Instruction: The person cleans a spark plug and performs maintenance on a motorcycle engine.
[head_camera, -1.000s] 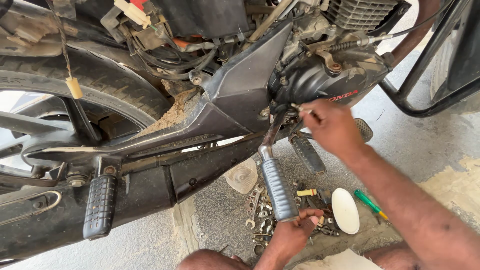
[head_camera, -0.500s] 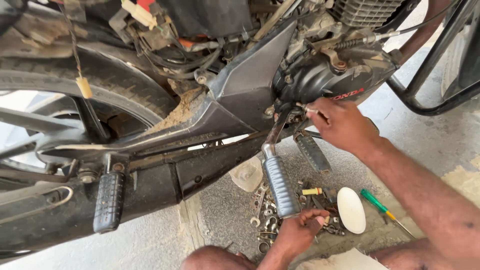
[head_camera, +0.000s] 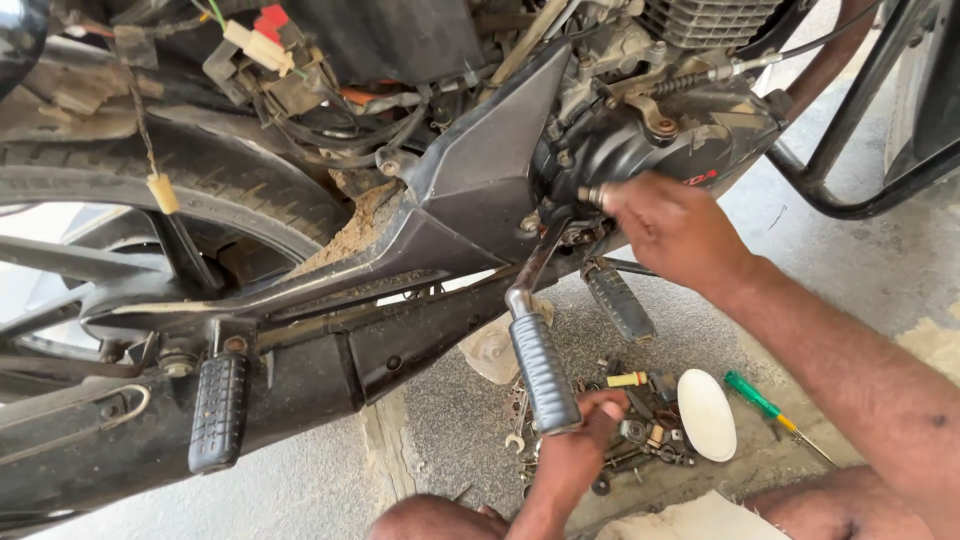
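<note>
Rear footpeg lower left, untouched. Kick-start lever centre; left hand has slid up, fingers now curled round its rubber tip. Right hand has risen onto engine cover, pinching small fastener – work shifts to casing. Concrete floor outdoors: loose parts pile, white lid, green screwdriver.

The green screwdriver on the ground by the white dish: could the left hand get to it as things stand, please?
Probably yes. The left hand rests at the pile of small parts on the ground, and the green screwdriver lies just beyond the white dish, with nothing covering it.
</note>
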